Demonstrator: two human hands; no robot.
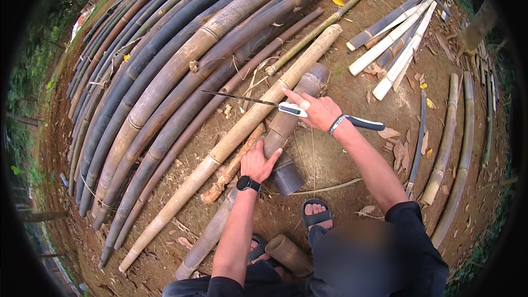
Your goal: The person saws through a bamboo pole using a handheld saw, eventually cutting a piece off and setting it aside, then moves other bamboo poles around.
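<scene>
My right hand [320, 111] is closed around the handle of a hand saw [293, 109] with a white and black grip, its index finger stretched forward. The dark saw blade [242, 98] reaches left across a long pale bamboo pole [237, 136]; whether its teeth touch the pole I cannot tell. Beneath the saw slants a thick, short brown bamboo section [282, 124] with a dark lower end. My left hand [257, 163], a black watch at its wrist, grips that section near its lower part, thumb spread toward the right. A rough short stick [226, 179] lies beside the left hand.
Many long dark bamboo poles [181, 58] lie piled at the left. Split pale bamboo strips [410, 49] rest at the upper right, with curved poles [443, 143] along the right side. Near my sandaled feet are a short bamboo piece [289, 254] and another pole [206, 236].
</scene>
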